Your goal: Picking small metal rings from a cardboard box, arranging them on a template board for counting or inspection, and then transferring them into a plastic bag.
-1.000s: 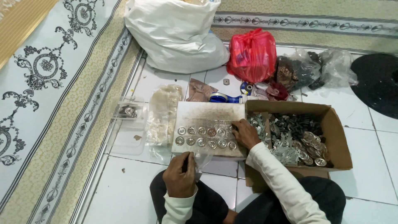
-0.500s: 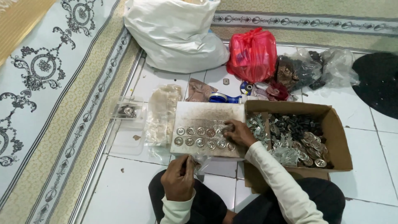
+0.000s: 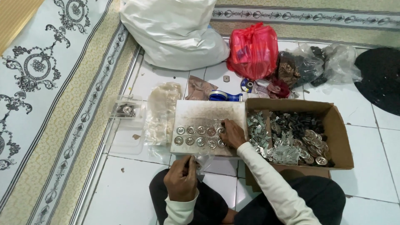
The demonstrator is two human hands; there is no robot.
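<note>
Nearest, a person sits cross-legged in dark trousers on a white tiled floor (image 3: 125, 196), pale sleeves reaching forward. Low at the lap, the left hand (image 3: 181, 181) is curled closed around a crumpled bit of clear plastic (image 3: 204, 160). Just beyond, the right hand (image 3: 232, 133) rests on a worn white board (image 3: 208, 114) lying flat on the tiles, its fingers bent down onto the right end of two rows of round metal discs (image 3: 196, 136); whether it pinches one of them cannot be told. Right of the board, touching it, stands an open cardboard box (image 3: 337, 129) filled with loose metal parts (image 3: 291, 137): discs, strips and dark pieces. Left of the board lie a stack of clear plastic bags (image 3: 162, 110) and a small clear plastic container (image 3: 126, 109) with metal bits inside. Behind the board sits a blue tape dispenser (image 3: 225, 96). Farther back are a red plastic bag (image 3: 253, 50), clear bags of dark items (image 3: 316, 66) and a large white sack (image 3: 175, 33). A patterned mat (image 3: 50, 83) with dark scrollwork and a yellow border covers the floor on the left and along the far edge, and a black round mat (image 3: 381, 79) lies at the right.
</note>
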